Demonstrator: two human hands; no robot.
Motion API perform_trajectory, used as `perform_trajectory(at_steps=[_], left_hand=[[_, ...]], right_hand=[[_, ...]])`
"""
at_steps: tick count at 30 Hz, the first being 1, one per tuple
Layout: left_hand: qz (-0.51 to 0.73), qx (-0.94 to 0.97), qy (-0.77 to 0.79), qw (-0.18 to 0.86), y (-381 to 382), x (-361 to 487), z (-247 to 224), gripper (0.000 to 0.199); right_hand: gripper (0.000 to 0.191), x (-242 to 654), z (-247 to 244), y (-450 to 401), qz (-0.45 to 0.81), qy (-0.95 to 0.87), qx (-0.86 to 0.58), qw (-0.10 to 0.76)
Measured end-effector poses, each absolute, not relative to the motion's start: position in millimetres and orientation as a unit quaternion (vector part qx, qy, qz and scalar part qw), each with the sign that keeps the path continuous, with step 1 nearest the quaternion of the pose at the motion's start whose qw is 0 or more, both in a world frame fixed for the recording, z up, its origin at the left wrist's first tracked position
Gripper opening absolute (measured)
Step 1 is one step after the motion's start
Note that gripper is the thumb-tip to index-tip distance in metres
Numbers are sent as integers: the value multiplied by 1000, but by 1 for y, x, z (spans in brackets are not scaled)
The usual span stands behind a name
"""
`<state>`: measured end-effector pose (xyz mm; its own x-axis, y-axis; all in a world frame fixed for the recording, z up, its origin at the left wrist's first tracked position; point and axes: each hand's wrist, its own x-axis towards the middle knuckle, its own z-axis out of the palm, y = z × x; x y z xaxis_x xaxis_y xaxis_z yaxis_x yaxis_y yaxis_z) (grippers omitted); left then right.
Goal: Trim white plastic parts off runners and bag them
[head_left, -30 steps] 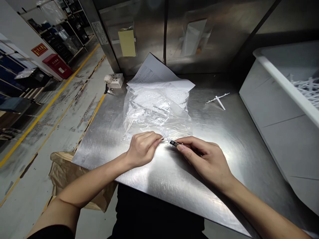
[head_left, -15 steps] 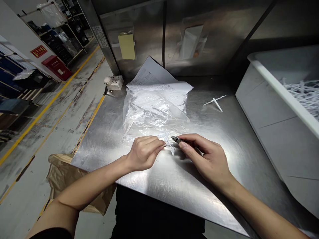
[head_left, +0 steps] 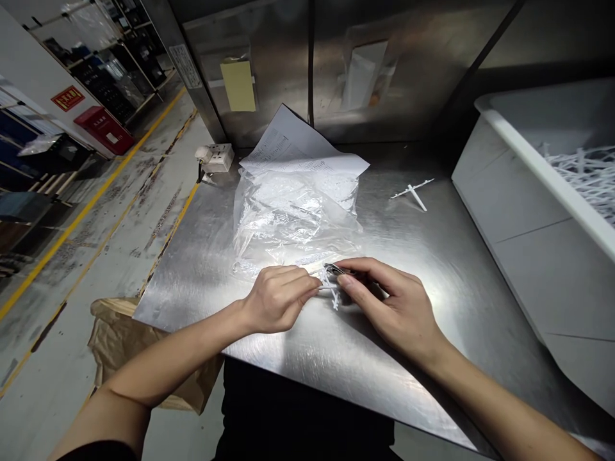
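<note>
My left hand (head_left: 281,299) pinches one end of a small branched white plastic sprue (head_left: 335,298) between thumb and fingertips. My right hand (head_left: 391,301) grips a small dark metal clipper (head_left: 332,269), its tip up against the sprue's upper part. Fingers hide much of the clipper, and whether its jaws are closed is too small to tell. Right behind both hands lies a clear plastic bag (head_left: 293,214) full of small white pieces. A separate T-shaped white sprue (head_left: 416,196) rests on the metal table (head_left: 384,246), right of the bag.
A large white bin (head_left: 509,211) with many white sprues stands at the right. Printed paper (head_left: 307,144) lies under the bag's far end, beside a white power socket (head_left: 216,157). Brown paper (head_left: 115,342) hangs below the table's left edge. A metal panel (head_left: 288,64) rises behind.
The sprue has turned slightly and sits a little lower between my hands. My right hand and the clipper have shifted slightly left onto it. The whole view has shifted a little.
</note>
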<state>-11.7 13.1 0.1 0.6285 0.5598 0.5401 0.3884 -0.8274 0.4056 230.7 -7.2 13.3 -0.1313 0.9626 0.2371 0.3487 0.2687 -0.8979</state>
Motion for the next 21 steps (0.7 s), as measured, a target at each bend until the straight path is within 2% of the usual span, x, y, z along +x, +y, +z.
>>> perform_trajectory(at_steps=[21], left_hand=[[335, 890, 280, 128, 13, -11, 0, 21]], right_hand=[[14, 231, 19, -8, 367, -651, -490, 449]])
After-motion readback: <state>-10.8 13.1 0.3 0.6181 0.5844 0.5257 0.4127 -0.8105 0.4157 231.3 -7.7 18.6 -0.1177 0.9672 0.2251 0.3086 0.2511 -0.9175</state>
